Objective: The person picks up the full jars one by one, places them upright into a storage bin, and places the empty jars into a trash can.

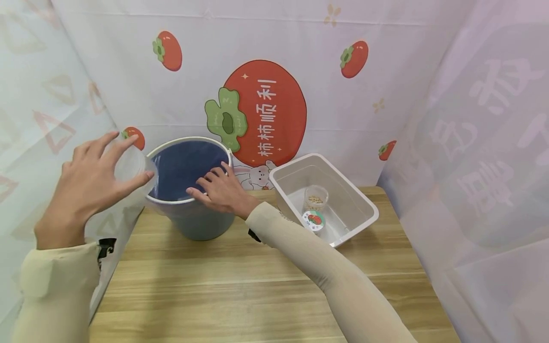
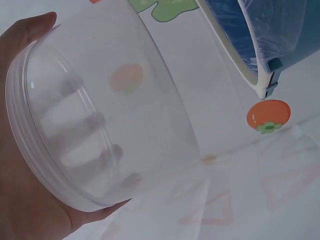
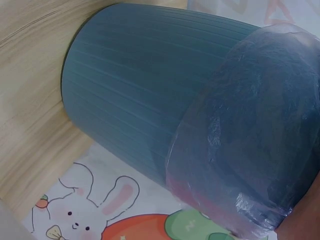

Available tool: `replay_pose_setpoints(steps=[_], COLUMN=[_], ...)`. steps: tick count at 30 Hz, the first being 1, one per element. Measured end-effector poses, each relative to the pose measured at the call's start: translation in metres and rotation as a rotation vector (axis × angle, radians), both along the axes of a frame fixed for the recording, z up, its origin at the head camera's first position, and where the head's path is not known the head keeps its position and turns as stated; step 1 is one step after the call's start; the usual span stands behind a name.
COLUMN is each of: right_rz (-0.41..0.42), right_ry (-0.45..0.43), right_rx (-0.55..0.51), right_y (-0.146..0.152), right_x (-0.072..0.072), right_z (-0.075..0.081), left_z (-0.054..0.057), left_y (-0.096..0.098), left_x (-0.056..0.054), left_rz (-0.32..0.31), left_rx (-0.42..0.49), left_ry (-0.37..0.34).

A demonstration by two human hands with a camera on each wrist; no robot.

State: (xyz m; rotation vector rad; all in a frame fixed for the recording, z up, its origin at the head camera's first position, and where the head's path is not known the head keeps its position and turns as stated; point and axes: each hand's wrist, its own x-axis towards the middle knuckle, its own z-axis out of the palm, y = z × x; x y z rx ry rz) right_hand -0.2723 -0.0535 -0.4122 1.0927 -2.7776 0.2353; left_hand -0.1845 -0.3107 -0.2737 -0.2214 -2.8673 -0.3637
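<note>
My left hand is raised left of the trash bin and holds a clear plastic cup, thumb on one side and fingers on the other. Nothing can be made out inside the cup. The blue-grey trash bin stands upright at the back left of the table, with a thin clear bag folded over its rim. My right hand lies over the bin's near right rim, fingers bent inward over the edge. In the right wrist view only a bit of that hand shows.
A white plastic basin sits at the back right of the wooden table. It contains a clear cup with grains and a small container with a persimmon picture on its lid. Printed cloth walls enclose the back and both sides.
</note>
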Motion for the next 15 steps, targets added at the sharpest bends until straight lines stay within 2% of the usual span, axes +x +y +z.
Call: replay_pose_setpoints(steps=[6, 15], right_rz=[-0.008, -0.010], right_ry=[0.015, 0.046], right_rx=[0.033, 0.036], right_y=[-0.001, -0.001], right_x=[0.001, 0.000], right_z=[0.001, 0.000], left_z=[-0.007, -0.028], left_y=[0.011, 0.023], left_x=[-0.025, -0.058], left_rz=[0.004, -0.014], left_rx=[0.006, -0.039], left_ry=[0.065, 0.004])
